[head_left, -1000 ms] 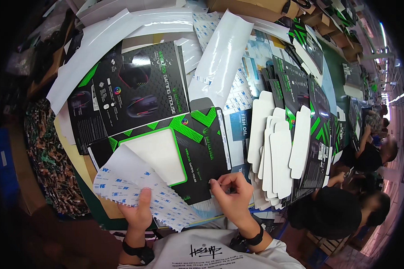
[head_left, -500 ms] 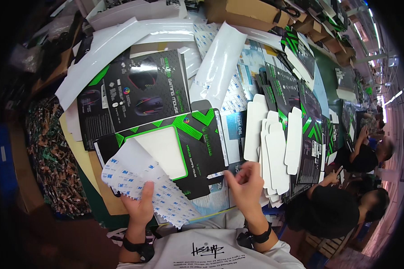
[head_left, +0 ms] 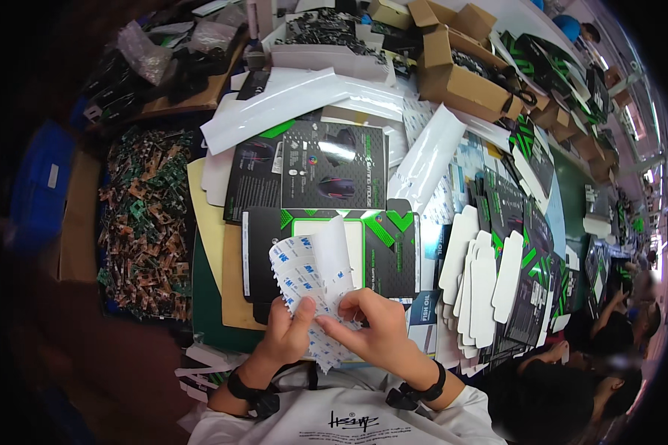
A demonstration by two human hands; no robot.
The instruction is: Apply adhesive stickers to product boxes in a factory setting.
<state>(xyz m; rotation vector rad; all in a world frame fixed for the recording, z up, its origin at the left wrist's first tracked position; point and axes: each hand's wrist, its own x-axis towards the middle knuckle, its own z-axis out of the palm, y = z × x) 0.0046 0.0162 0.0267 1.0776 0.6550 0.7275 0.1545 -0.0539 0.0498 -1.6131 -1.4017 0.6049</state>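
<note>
A white sheet with rows of blue print and a toothed edge, like adhesive backing paper (head_left: 298,268), is held up in front of my chest. My left hand (head_left: 288,328) grips its lower left side, thumb on the printed face. My right hand (head_left: 375,328) is at the sheet's right side, thumb and forefinger closed on its edge; the fingertips partly hide what they pinch. The sheet is bent, with a plain white part standing up at its top. Under it lies a flat black and green printed carton (head_left: 391,274) with a white panel.
Another black printed carton (head_left: 334,167) lies beyond. Glossy white strips (head_left: 274,107) curve across the back. Cut carton blanks (head_left: 464,282) are stacked to the right. Many small circuit boards (head_left: 148,222) fill a bin at left. A brown cardboard box (head_left: 460,78) stands far back; people sit at right.
My right hand has come left from beside the sheet and closed on its edge. The sheet has turned more upright in my left hand. The view has shifted, showing more of the left side.
</note>
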